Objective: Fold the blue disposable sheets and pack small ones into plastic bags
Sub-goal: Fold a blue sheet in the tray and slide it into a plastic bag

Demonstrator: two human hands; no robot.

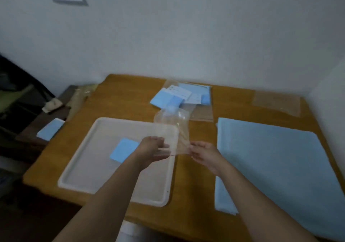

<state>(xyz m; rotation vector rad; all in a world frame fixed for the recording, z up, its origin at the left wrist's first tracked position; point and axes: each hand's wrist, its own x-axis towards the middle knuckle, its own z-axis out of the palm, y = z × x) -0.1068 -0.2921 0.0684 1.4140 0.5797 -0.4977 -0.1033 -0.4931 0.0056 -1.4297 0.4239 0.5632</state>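
The wooden table point(233, 100) butts against a white wall at its far edge and another white surface at the right, so open room lies mainly toward the near edge and the left, where the tabletop drops off to a lower dark surface. Bare wood shows in a strip between the white tray point(78, 176) and the large blue sheet point(276, 167), and in a band along the back left. Both hands are raised above that strip at the tray's right rim: the left hand point(153, 149) and the right hand point(203, 154) each pinch a lower corner of a clear plastic bag point(170, 128), fingers closed on the film, the bag held upright between them. The bag is transparent, crinkled and glossy, and blur hides whether its mouth is parted. A small folded blue sheet point(123, 149) lies flat in the tray, just left of the left wrist. The large blue sheet is spread flat over the right half of the table, reaching its near edge. Behind the bag sits a pile of packed blue sheets point(179, 95) with white labels in plastic. A flat stack of clear bags point(278, 101) rests at the back right corner. Another folded blue piece point(50, 129) lies on the lower surface at left.
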